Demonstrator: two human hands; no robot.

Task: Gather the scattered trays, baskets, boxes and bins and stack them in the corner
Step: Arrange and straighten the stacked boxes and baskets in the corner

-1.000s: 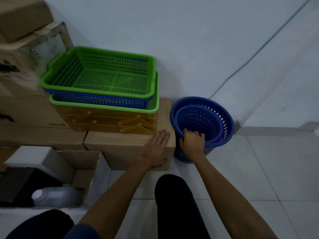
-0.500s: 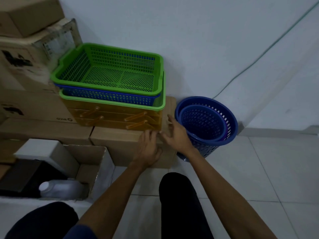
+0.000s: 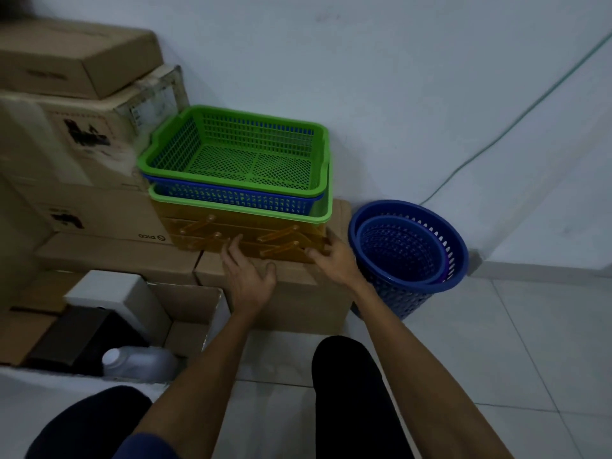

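On my feed the top basket (image 3: 238, 160) reads as green plastic, an open lattice with a smooth, slightly shiny rim. The blue tray (image 3: 231, 197) under it is the same perforated plastic, and the lower green tray (image 3: 265, 212) is plastic too. The amber box (image 3: 245, 236) beneath looks like translucent plastic, smooth and faintly glossy. Its carton (image 3: 298, 293) is plain brown cardboard, matt, like the stacked cartons (image 3: 66, 150) on the left. The round baskets (image 3: 397, 299) are blue perforated plastic. I see glossy floor tiles (image 3: 530, 342), a matt painted wall (image 3: 397, 77) and a milky plastic bottle (image 3: 142, 361).
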